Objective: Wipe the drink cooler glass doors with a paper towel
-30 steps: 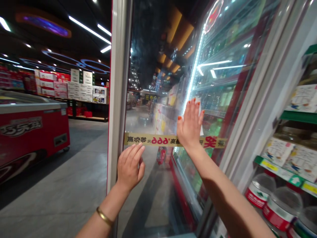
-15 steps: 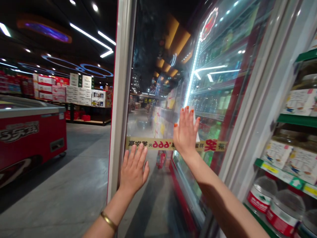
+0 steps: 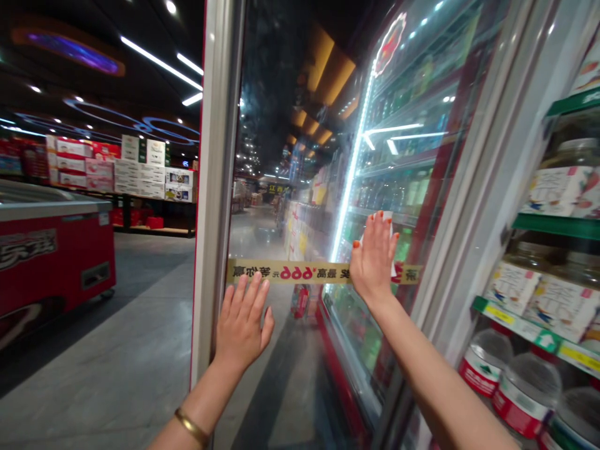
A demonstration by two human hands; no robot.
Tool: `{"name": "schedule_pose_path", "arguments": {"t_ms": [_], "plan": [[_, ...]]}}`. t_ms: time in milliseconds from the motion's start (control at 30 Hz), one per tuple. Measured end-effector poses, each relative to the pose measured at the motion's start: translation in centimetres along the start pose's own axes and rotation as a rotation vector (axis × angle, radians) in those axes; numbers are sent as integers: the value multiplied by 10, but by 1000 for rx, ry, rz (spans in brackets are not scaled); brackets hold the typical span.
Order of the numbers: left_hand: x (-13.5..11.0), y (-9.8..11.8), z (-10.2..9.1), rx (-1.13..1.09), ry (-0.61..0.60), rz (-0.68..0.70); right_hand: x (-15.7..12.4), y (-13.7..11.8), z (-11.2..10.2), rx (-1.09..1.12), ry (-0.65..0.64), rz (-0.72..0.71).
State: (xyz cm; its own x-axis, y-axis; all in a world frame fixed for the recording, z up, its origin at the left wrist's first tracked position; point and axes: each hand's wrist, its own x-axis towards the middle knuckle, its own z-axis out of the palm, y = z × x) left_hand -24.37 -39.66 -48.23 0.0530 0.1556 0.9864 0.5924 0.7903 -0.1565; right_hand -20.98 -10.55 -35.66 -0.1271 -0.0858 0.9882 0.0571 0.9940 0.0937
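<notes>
1. while two bare hands are pressed to it, a smooth glass door (image 3: 281, 125) of a refrigerated display case is seen upright, with a pale metal frame (image 3: 216, 187) along its left edge.
2. the left hand (image 3: 242, 325) is held low on the pane, its fingers (image 3: 241, 294) spread and their tips just under a yellow printed strip (image 3: 290, 271). a gold bangle (image 3: 191, 427) is worn on that wrist.
3. the right hand (image 3: 374, 259) is laid across the strip, with orange-painted nails. a white slip (image 3: 388, 228), perhaps paper, is seen just behind the fingers.
4. the grip of each hand is open, and nothing is held.
5. behind the glass, rows of bottles (image 3: 398, 187) are blurred by reflections.
6. to the right, pale boxes (image 3: 562, 190) are carried on a green-edged shelf (image 3: 557, 225), and three clear plastic water bottles (image 3: 527, 394) with red labels are stood below.
7. to the left, a red chest freezer (image 3: 51, 262) is set on a grey floor (image 3: 117, 375), with stacked cartons (image 3: 140, 178) ranged behind it.
</notes>
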Motion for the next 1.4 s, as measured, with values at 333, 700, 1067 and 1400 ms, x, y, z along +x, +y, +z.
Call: {"name": "schedule_pose_path", "arguments": {"t_ms": [333,700,1067,1400], "plan": [[2,-1,-1,-14,-4,21,-58,51,-2,33,-45,-279],[31,10,-7,-144,31,-9,-72,3,-1,87,-120,-527],[147,65,49,-57,-72,302,-83,33,4,62,-69,-83],[143,67,50,-4,-94,320,-87,67,7,56,62,402]]}}
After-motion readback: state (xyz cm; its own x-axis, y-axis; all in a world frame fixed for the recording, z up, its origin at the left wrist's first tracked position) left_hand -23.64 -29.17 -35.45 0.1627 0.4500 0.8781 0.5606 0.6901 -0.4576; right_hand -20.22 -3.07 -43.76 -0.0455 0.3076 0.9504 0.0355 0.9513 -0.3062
